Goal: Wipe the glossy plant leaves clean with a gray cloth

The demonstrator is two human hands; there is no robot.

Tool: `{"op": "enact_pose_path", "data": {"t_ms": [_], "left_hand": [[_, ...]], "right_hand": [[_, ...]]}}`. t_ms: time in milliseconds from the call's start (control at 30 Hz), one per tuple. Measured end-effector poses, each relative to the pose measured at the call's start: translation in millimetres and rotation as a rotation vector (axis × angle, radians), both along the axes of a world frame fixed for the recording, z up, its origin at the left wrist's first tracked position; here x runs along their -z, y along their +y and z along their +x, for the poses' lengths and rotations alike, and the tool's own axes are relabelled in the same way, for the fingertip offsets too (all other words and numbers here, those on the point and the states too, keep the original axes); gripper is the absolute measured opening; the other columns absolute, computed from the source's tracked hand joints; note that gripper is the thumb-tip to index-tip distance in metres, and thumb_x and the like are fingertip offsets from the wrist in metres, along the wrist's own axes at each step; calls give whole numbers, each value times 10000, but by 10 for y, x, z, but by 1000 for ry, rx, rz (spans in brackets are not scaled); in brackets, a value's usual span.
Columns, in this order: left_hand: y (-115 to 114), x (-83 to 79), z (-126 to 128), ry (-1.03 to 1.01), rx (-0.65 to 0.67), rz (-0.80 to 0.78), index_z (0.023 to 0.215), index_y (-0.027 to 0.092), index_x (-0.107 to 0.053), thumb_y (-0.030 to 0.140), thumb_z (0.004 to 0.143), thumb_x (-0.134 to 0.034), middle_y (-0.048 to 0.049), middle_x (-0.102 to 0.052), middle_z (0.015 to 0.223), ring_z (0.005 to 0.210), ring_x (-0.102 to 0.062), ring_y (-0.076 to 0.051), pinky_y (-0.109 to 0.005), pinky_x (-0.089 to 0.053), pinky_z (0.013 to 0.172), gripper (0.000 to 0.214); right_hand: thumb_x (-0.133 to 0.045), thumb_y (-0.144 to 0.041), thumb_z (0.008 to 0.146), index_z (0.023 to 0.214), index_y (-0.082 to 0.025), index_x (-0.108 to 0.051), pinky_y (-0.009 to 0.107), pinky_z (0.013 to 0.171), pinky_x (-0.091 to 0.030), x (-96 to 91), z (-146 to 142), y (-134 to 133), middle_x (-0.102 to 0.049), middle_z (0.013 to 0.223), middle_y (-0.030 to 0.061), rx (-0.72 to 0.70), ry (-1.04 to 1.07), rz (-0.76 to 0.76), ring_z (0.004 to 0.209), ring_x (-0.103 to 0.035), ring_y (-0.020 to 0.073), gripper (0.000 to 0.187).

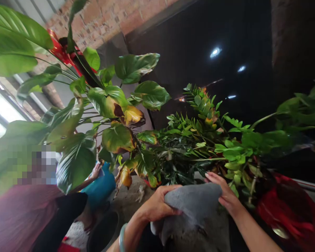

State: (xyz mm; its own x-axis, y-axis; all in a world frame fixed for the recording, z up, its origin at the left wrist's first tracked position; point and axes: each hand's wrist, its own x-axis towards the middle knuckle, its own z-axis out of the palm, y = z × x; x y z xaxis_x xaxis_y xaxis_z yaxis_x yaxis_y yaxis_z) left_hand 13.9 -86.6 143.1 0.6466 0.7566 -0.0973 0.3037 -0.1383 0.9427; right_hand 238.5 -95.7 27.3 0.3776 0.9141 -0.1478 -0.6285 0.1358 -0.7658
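Note:
A grey cloth (194, 203) is stretched between my hands at the lower middle, its lower folds hanging down. My left hand (160, 204) grips its left side, the thumb lying over the front. A pale bangle circles the left wrist. On the other side, my right hand (224, 194) has the cloth's right edge between thumb and fingers; the fingers are long and partly behind the fabric. Just beyond the right fingertips are the green leaves of a potted plant (236, 154).
A tall plant with browned, yellowing leaves (118, 136) rises at left. Behind it, another person in a dark red shirt (28, 213) bends by a blue container (99, 187). A black bucket (103, 231) stands below. Red wrapping (288, 210) lies at right, before a dark glossy panel (199, 52).

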Motion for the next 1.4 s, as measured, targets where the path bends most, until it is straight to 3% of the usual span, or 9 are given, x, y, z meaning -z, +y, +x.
{"op": "enact_pose_path", "data": {"t_ms": [133,233,367,467,633,767,1000,1233,1400], "left_hand": [[221,-256,96,-286,-278,89,1050,156,-699,284,488,-795,-12,-709,869,852,-610,-230,-304,-485,785,583],[392,-111,264,-432,-401,75,1030,138,-675,321,503,-771,8,-669,743,687,-577,-171,-267,-477,657,566],[304,228,264,-158,-205,1,955,159,-730,188,464,-750,25,-671,725,702,-568,-167,-248,-461,647,492],[176,166,116,-33,6,-21,1000,190,-746,167,456,-774,9,-712,854,852,-599,-217,-273,-479,745,545],[319,-298,129,-339,-192,97,1075,152,-707,258,479,-801,-25,-701,863,794,-604,-197,-262,-480,715,613],[461,-159,330,-445,-311,80,1083,142,-684,257,518,-755,11,-669,756,696,-579,-162,-258,-480,673,581],[104,216,122,84,207,25,1015,236,-748,144,507,-767,39,-726,892,918,-642,-242,-295,-484,833,517],[379,-353,17,-416,-319,181,1109,155,-698,240,524,-786,-42,-730,917,840,-635,-219,-280,-504,765,598],[373,28,259,-312,-224,136,1064,168,-715,203,503,-766,-6,-719,847,806,-635,-217,-294,-504,751,564]], "right_hand": [[-861,-313,389,577,-218,-626,266,384,-396,-25,-34,-21,-566,421,-48,-44,23,-21,335,-414,91,315],[-877,-304,366,583,-200,-629,258,387,-397,-57,-76,-52,-555,421,-53,-78,26,-29,337,-416,81,345],[-875,-299,370,531,-193,-586,239,369,-365,-47,-92,-84,-475,378,-81,-128,9,-27,320,-381,65,348],[-864,-275,373,467,-206,-516,240,357,-344,-23,-73,-97,-433,343,-91,-148,0,-34,310,-368,69,368],[-871,-338,380,519,-202,-564,251,382,-376,-39,-68,-102,-526,397,-66,-145,8,-41,305,-348,51,363],[-878,-341,369,555,-197,-593,252,389,-374,-48,-101,-92,-540,410,-58,-131,9,-41,311,-360,56,369],[-872,-241,305,526,-208,-605,289,428,-403,15,-63,-150,-579,428,-30,-99,3,-59,381,-477,130,348],[-875,-307,360,527,-204,-590,260,367,-377,-24,-101,-114,-547,395,-40,-82,8,-83,313,-377,76,346],[-873,-294,329,543,-205,-601,251,357,-375,-9,-146,-92,-548,389,-48,-78,5,-96,314,-400,84,358]]}}
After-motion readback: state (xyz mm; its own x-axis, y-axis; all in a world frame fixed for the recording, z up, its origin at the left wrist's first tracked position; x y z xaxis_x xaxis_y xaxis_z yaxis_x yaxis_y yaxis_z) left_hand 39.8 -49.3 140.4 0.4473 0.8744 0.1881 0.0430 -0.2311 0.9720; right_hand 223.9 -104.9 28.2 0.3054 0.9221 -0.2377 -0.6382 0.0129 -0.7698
